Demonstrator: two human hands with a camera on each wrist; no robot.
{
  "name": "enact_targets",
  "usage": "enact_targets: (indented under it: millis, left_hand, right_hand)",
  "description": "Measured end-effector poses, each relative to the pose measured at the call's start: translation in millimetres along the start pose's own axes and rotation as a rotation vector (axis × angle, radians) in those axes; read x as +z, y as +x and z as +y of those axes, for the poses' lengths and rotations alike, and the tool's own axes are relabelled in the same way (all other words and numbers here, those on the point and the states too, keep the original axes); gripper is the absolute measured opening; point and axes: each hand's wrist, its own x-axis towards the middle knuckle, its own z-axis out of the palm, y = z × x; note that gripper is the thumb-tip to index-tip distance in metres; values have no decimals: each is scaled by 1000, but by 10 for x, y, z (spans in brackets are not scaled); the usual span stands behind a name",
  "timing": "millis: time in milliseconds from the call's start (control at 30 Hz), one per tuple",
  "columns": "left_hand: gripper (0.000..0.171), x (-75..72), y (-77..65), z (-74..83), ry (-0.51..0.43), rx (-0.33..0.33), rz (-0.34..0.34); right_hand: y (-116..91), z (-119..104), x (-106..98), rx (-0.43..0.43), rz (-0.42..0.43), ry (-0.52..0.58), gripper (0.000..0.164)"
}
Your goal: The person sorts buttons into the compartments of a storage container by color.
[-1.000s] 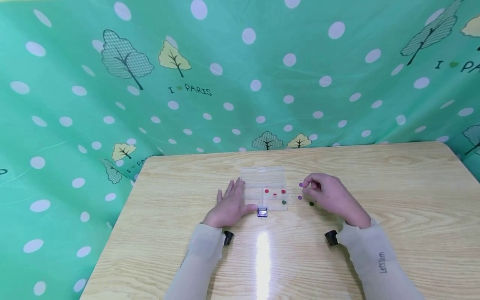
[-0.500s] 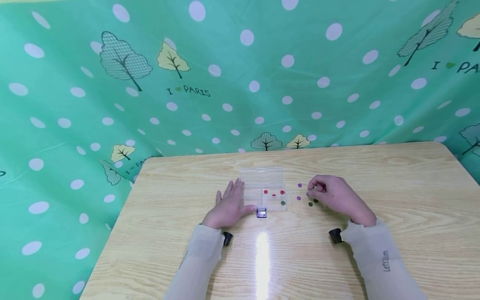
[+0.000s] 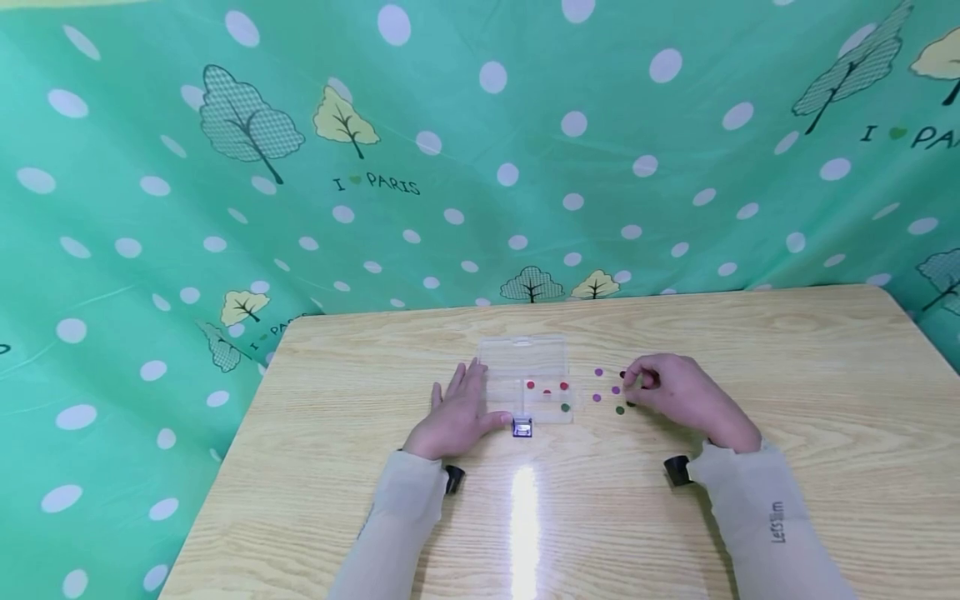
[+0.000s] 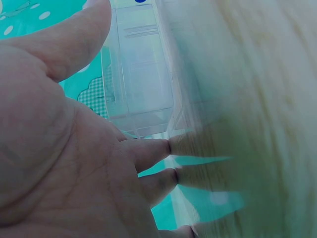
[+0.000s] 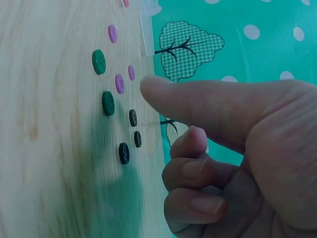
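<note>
My left hand rests with fingers spread along the left side of a clear plastic box, its thumb by the blue-purple latch. Lying back, the lid is raised off the box. Red buttons and a green button are in the right compartment. My right hand hovers over loose buttons right of the box. In the right wrist view its thumb is extended and several fingers are curled; the index finger is hidden and no held thing shows. Pink-purple, green and black buttons lie below.
The wooden table carries a bright light reflection at its front middle. A green spotted cloth hangs behind the far edge and along the left side. Dark wrist straps sit at both cuffs.
My right hand has drawn away to the right from a purple button, uncovering more purple and dark buttons on the table. The left hand stays in place at the box.
</note>
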Motion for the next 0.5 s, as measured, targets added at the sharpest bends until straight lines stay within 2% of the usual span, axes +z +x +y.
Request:
enact_targets:
  millis: [500]
  left_hand:
    - [92, -5, -11, 2, -7, 7, -5]
  right_hand:
    - [-2, 27, 12, 3, -71, -46, 10]
